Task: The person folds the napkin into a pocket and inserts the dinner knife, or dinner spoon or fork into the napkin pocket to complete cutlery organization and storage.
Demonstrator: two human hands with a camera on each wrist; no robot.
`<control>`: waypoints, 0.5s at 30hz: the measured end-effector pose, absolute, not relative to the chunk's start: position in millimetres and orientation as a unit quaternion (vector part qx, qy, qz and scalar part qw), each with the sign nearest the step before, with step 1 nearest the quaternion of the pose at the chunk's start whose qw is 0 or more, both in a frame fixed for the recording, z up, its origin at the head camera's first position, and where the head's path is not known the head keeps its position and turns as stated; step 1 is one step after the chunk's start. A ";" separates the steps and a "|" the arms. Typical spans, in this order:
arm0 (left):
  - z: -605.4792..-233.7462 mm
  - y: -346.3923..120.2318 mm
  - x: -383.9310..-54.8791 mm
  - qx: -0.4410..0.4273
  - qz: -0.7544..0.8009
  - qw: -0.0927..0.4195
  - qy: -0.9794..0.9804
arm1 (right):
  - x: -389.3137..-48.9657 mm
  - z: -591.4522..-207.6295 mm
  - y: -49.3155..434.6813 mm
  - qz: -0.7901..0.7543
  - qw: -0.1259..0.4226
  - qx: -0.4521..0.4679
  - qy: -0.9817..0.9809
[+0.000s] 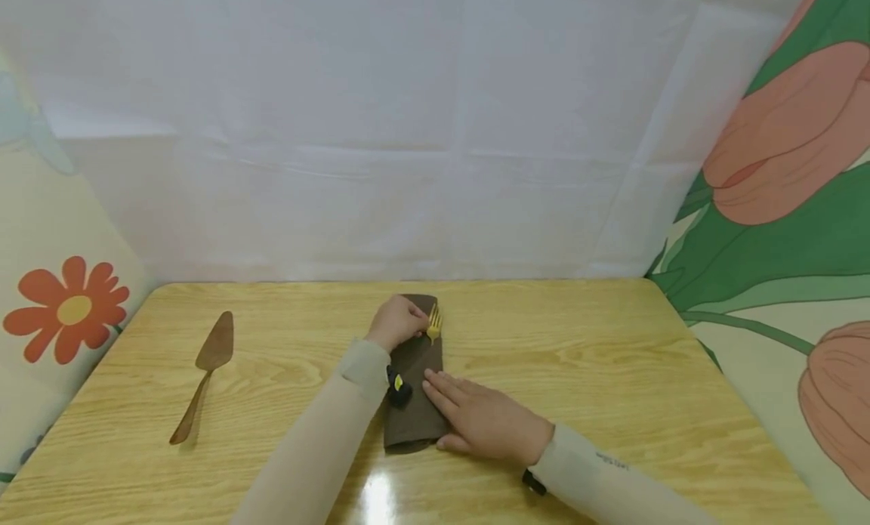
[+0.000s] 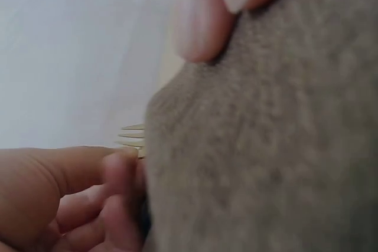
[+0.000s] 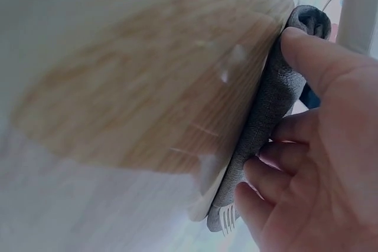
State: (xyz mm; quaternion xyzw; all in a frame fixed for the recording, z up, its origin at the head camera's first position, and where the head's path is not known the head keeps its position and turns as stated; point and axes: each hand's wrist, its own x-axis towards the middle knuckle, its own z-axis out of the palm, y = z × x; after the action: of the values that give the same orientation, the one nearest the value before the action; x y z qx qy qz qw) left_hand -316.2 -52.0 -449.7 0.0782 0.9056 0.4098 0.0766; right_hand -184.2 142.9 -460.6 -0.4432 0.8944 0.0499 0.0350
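Observation:
A dark brown-grey cloth napkin [image 1: 413, 425], folded into a long narrow bundle, lies on the wooden table. Gold fork [image 1: 434, 325] tines project at its far right part; the handle is hidden. At the tines' base, my left hand [image 1: 397, 322] pinches the fork [image 2: 133, 140] between thumb and fingers. My right hand [image 1: 491, 423] rests along the right side of the bundle, fingers extended onto the cloth. In the right wrist view, the thumb of the right hand [image 3: 331, 134] lies by the rolled end of the napkin [image 3: 289, 81], the other fingers along its side.
A copper-coloured cake server [image 1: 215, 346] lies on the left of the wooden table [image 1: 578, 344], handle toward the near edge. Behind the table hangs a white cloth [image 1: 340, 132]. Flower-printed panels [image 1: 782, 170] flank it on both sides.

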 end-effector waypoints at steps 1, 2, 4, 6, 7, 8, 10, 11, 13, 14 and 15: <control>-450.4 -54.4 -315.5 0.075 0.425 0.081 0.898 | -184.2 -460.6 142.3 0.049 0.034 -0.444 0.894; -451.3 -57.2 -314.7 0.073 0.441 0.087 0.890 | -184.3 -460.4 141.8 0.049 0.033 -0.445 0.894; -451.5 -62.7 -312.9 0.073 0.470 0.101 0.874 | -184.4 -460.2 141.1 0.049 0.031 -0.445 0.894; -449.5 -67.7 -310.1 0.079 0.487 0.107 0.863 | -184.3 -459.6 140.9 0.051 0.028 -0.444 0.894; -447.6 -70.5 -308.4 0.084 0.488 0.106 0.862 | -184.3 -459.4 141.1 0.052 0.028 -0.443 0.895; -445.6 -73.6 -306.3 0.091 0.487 0.101 0.863 | -184.3 -459.2 141.2 0.052 0.029 -0.441 0.896; -440.0 -81.2 -301.2 0.098 0.474 0.080 0.871 | -184.1 -459.3 141.5 0.052 0.031 -0.439 0.897; -437.1 -85.9 -298.5 0.099 0.462 0.064 0.879 | -184.1 -459.4 141.5 0.051 0.032 -0.438 0.897; -431.0 -97.4 -292.8 0.100 0.432 0.031 0.896 | -184.2 -459.8 141.7 0.046 0.037 -0.436 0.898; -428.1 -103.5 -290.1 0.099 0.417 0.014 0.903 | -184.2 -460.0 141.8 0.045 0.038 -0.436 0.898; -425.0 -109.9 -287.7 0.096 0.402 -0.002 0.911 | -184.2 -460.2 141.9 0.044 0.037 -0.437 0.898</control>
State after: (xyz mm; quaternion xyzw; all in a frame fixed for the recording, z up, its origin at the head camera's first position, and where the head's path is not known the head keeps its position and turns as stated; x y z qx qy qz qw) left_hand -287.7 -109.9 -425.0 0.0962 0.9106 0.4019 -0.0024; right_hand -184.2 141.9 -460.2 -0.4371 0.8975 0.0445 0.0373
